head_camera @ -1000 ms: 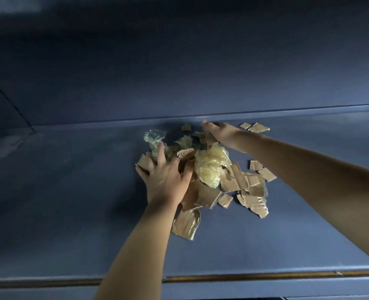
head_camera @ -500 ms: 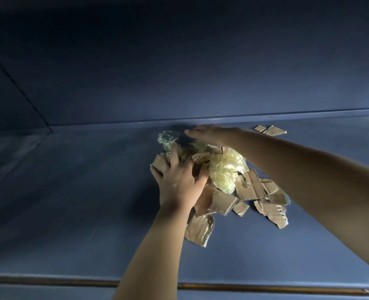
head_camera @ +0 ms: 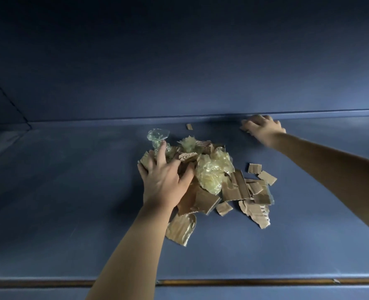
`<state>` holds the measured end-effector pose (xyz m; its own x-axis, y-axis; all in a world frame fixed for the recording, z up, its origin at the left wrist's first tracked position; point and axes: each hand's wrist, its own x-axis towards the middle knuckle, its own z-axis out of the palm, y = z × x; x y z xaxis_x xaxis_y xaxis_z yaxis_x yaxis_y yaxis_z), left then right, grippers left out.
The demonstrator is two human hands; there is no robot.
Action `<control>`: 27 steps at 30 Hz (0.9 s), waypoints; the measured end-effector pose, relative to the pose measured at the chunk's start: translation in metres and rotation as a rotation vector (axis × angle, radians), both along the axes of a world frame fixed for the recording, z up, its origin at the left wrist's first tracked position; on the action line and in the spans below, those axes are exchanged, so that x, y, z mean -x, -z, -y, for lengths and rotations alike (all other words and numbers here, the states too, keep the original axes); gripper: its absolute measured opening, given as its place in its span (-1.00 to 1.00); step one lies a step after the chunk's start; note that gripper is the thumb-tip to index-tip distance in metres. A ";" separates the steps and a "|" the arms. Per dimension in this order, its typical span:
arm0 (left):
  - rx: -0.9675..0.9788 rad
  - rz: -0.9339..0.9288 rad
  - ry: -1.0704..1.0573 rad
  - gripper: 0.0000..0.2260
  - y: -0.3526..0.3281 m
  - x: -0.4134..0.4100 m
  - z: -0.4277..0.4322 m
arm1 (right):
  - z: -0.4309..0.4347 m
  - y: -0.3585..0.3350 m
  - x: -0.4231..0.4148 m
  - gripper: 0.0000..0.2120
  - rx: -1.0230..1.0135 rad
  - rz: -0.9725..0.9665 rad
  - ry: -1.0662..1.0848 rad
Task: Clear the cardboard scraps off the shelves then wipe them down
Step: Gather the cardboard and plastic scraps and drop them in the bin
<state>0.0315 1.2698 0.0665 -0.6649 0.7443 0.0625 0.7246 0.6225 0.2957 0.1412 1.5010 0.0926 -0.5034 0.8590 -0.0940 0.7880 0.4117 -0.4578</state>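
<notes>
Reaching away from the pile of cardboard scraps (head_camera: 233, 189), the right hand (head_camera: 262, 129) has moved in the last second to the stray pieces (head_camera: 244, 129) by the back wall, at 1 o'clock from the heap. Its fingers are spread over them; whether they have closed on any cannot be told. The left hand (head_camera: 166, 176) presses flat, fingers apart, on the heap's 9 o'clock side, beside crumpled plastic wrap (head_camera: 213, 172). The gathering on the blue shelf (head_camera: 71, 191) looks nearly done, and wiping has not begun. No writing is legible.
</notes>
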 end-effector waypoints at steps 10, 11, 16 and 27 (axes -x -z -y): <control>-0.062 0.012 0.011 -0.49 0.003 0.000 0.000 | 0.011 0.010 0.011 -0.47 -0.047 0.019 -0.081; -0.071 0.021 0.010 -0.43 0.002 0.000 0.000 | 0.013 0.010 0.012 -0.47 -0.031 0.032 -0.089; -0.125 0.027 0.022 -0.34 0.004 0.002 0.003 | 0.035 0.008 0.017 -0.52 -0.021 0.011 -0.164; -0.285 0.250 0.061 -0.15 -0.002 0.001 0.006 | 0.116 0.010 -0.002 -0.19 0.469 -0.462 -0.326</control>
<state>0.0302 1.2634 0.0681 -0.6409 0.7590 0.1146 0.6416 0.4478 0.6228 0.1429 1.3847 0.0827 -0.8034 0.5809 -0.1309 0.3429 0.2715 -0.8993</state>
